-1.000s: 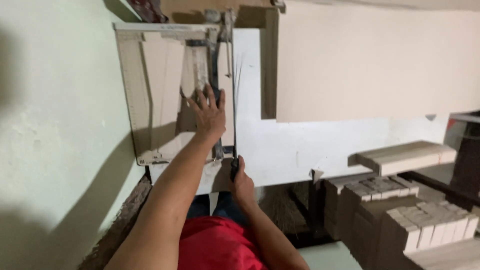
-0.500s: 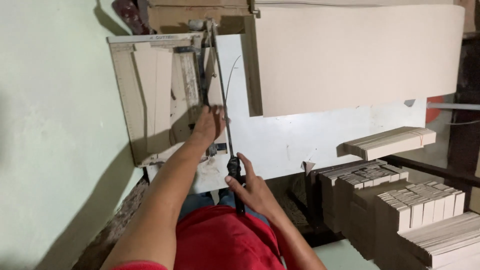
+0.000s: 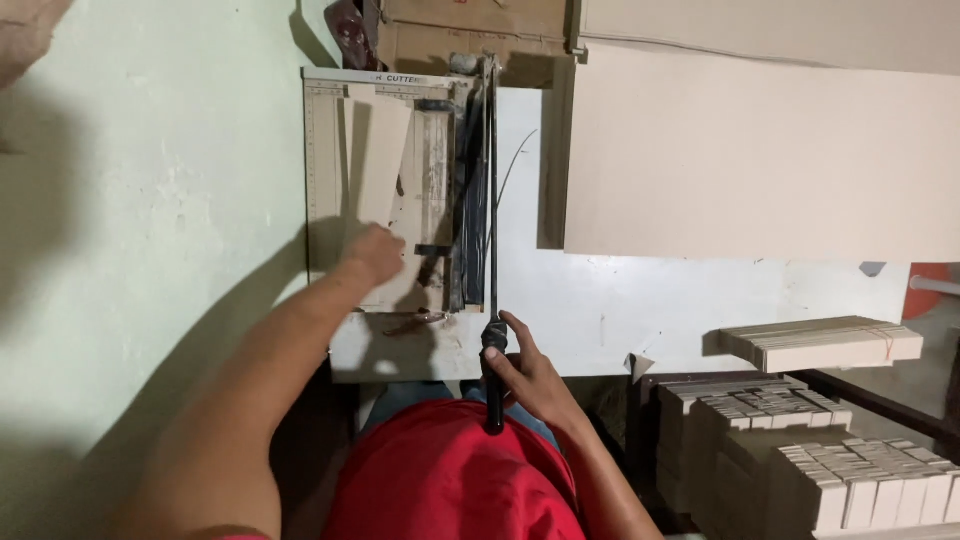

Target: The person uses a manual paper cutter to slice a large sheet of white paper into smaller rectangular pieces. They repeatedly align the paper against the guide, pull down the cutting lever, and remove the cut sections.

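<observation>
- A guillotine paper cutter [image 3: 385, 190] lies on the white table [image 3: 600, 300], its left edge against the pale green wall [image 3: 150, 200]
- The left hand [image 3: 375, 253] rests on the cutter's board near its lower part, curled with the knuckles up; whether it pinches anything cannot be told, since its fingertips are hidden
- Pale cardboard strips [image 3: 375, 155] lie on the board just above the left hand, standing lengthwise along the ruled edge
- The right hand [image 3: 520, 370] is wrapped around the black handle [image 3: 493, 375] of the cutter's blade arm [image 3: 492, 190], with the thumb lying along the grip
- The blade arm runs straight along the right edge of the board, from the pivot at the far end down to the handle, which juts past the near edge of the table over the person's red shirt [image 3: 450, 480]
- The two hands are well apart, the left on the board, the right off the table's front edge
- A large beige cardboard sheet [image 3: 760, 150] covers the right part of the table, just beside the cutter
- A brown cardboard box [image 3: 470, 25] stands at the far end, behind the cutter
- A banded bundle of cut strips [image 3: 820, 343] lies at the table's right front corner
- Below it, to the right of the person, stacks of cut cardboard pieces [image 3: 800, 440] stand packed close together
</observation>
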